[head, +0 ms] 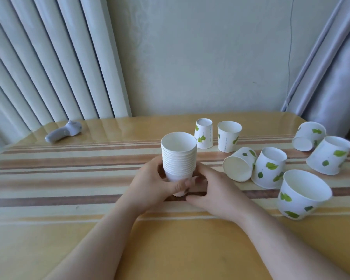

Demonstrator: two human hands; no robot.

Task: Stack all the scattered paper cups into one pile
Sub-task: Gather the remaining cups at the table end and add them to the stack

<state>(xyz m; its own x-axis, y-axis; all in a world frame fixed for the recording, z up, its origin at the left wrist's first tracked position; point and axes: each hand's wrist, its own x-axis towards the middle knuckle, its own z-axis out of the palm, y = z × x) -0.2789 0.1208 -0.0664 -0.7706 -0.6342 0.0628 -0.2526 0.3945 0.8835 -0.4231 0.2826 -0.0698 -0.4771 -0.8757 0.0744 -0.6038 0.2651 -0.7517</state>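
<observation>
While both hands meet at the middle of the bench (pixel 49 199), the left hand (pixel 154 184) wraps its fingers and thumb round the lower part of the stack of cups (pixel 179 158), gripping it from the left. The right hand (pixel 208 193) lies against the stack's foot from the right, fingers curled toward it and touching; whether it truly grips or only steadies I cannot tell. That stack stands upright, mouth up, a tight column of white rims rising above both hands.

Just behind the stack and to its right stands an inverted cup (pixel 203 133), and beside that an upright cup (pixel 228 136), both printed with green leaves. Farther right of the stack a tipped cup (pixel 238 166) lies on its side, mouth toward the viewer, touching a second inverted cup (pixel 270 167). Nearer the front edge, right of the stack, a large upright cup (pixel 303 194) stands mouth up. Well apart to the far right, two more cups lie tilted: the far tilted cup (pixel 309 136) and the right tilted cup (pixel 329 155), close together.

Far to the left of the stack, near the curtain (pixel 49 57), rests a grey controller (pixel 64 131).
</observation>
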